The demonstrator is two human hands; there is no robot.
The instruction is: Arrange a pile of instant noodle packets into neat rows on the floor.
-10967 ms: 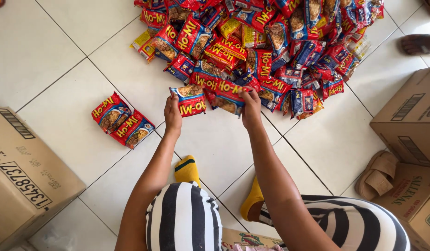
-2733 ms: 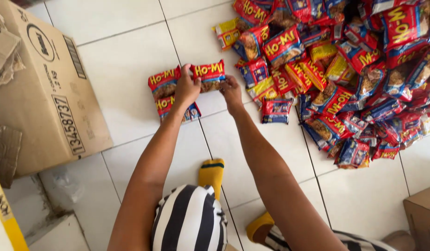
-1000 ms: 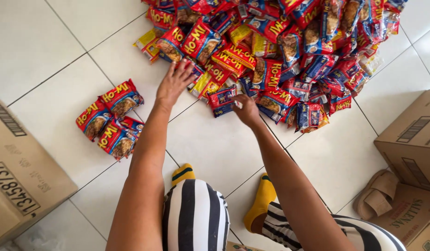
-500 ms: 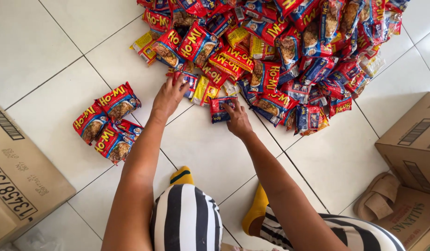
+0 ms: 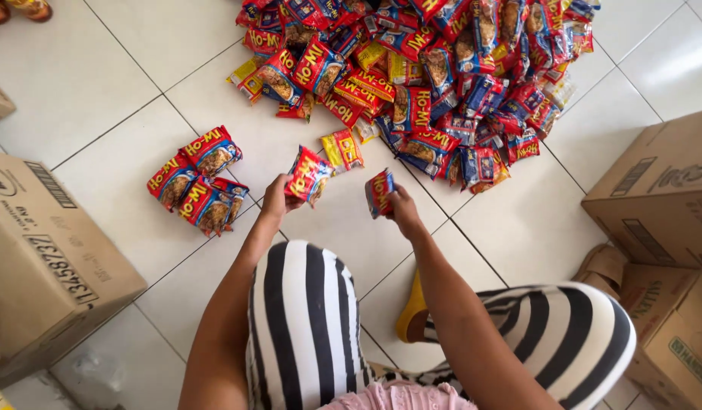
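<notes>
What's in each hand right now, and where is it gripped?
Left hand holds a red noodle packet by its lower left edge. Right hand holds a second red packet by its lower right edge.

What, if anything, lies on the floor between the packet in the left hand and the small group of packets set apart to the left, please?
Nothing visible: only bare tile separates the packet in the left hand from the small group of packets.

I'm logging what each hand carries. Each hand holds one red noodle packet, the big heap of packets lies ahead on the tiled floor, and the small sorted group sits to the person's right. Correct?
Not quite: the head view shows the small sorted group on the person's left, beside the cardboard box. The rest holds: left hand and right hand each hold one red packet, with the big heap ahead.
</notes>
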